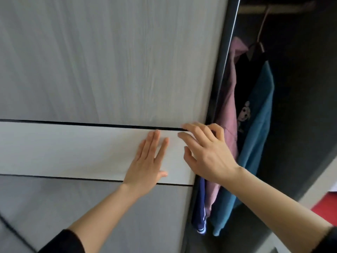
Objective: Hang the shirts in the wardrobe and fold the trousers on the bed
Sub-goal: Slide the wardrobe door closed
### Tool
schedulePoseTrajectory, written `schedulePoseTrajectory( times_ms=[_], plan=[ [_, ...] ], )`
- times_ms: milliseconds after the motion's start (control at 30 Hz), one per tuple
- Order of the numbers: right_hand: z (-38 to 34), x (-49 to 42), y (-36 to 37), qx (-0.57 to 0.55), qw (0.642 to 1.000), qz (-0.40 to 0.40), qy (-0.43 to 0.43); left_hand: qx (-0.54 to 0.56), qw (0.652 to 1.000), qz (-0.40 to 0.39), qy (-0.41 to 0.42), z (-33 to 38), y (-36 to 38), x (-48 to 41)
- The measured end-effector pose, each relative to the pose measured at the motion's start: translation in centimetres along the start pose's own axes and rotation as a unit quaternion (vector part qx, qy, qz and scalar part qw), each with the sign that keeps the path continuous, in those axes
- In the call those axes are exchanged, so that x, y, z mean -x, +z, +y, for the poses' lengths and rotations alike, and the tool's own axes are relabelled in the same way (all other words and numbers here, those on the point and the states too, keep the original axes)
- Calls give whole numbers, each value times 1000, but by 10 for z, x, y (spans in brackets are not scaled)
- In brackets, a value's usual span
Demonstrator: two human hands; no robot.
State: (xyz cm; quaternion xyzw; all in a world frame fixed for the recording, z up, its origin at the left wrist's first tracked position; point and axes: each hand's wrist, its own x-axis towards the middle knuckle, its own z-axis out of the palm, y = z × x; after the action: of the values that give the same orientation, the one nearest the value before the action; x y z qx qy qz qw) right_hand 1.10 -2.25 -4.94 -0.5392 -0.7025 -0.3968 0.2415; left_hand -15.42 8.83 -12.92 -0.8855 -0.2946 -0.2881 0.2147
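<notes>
Your left hand (147, 159) lay flat on the wardrobe door (109, 61), fingers straight and close together, palm pressed to the smooth white band (73, 148) that crossed the door between two thin black grooves. It held nothing. Your right hand (206, 152) was just beside it, near the door's edge, half open. The longer fingers reached out with their tips on the band and the upper groove. The outer two were bent at the dark edge strip, and whether they hooked round it cannot be told.

Above and below the band the door was pale grey with a fine vertical wood grain, matt in finish.

The shirts hung inside the dark opening to the right. A soft pink shirt (228, 110) was nearest the door edge, then a black shirt (244, 84) with a small cartoon print, then a teal shirt (259, 125) in long loose folds. A navy garment (199, 212) with white stripes at its hem showed below the pink one. A slim hanger (262, 28) rose to a pale rail (273, 9) at the top.
</notes>
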Motion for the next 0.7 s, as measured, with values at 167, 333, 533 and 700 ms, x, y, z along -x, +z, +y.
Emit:
schedulePoseTrajectory(
  times_ms=[167, 333, 533, 700],
  plan=[
    [46, 27, -29, 132, 983, -106, 70, -11, 999, -19, 40, 62, 1, -25],
    [95, 61, -54, 179, 971, -133, 81, -43, 990, -24, 135, 96, 0, -48],
    [129, 90, -74, 210, 963, -127, 113, -49, 985, -19, 166, 144, -1, -73],
    [149, 106, -88, 240, 956, -116, 127, -45, 983, -10, 175, 175, 1, -87]
  ],
)
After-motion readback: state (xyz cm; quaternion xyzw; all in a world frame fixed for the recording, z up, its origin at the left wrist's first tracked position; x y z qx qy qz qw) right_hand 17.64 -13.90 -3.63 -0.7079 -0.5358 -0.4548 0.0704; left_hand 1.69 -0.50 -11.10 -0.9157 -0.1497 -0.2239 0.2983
